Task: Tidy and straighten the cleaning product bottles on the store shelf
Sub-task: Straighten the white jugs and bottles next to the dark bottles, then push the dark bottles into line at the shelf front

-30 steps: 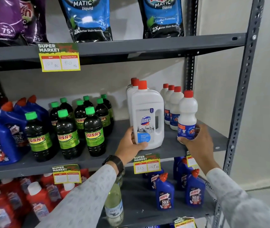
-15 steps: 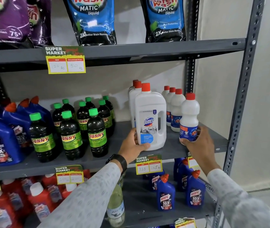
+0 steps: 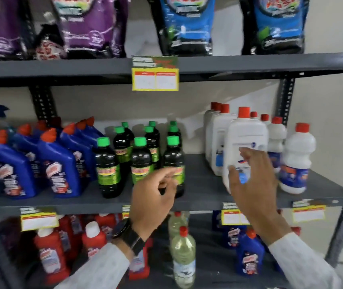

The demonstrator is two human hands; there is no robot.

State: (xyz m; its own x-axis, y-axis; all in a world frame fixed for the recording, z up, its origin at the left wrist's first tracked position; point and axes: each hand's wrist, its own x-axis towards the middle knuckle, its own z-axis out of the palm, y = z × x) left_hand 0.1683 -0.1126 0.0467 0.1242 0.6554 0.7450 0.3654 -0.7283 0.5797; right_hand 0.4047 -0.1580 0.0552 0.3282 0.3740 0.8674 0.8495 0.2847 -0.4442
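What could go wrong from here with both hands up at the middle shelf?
1. The front white jug stands close to the shelf's front edge; the right hand spread over its label could nudge it off.
2. The left hand is loosely curled just in front of the green-capped dark bottles, which stand tightly packed; a bump might topple several.
3. The picture is motion-blurred, so contact is hard to confirm.

The grey shelf looks like matt painted metal. At its right end stands a large white plastic jug with a red cap, smooth and softly glossy. The dark plastic bottles with green caps mid-shelf shine. The yellow paper price tags along its front edge look matt.
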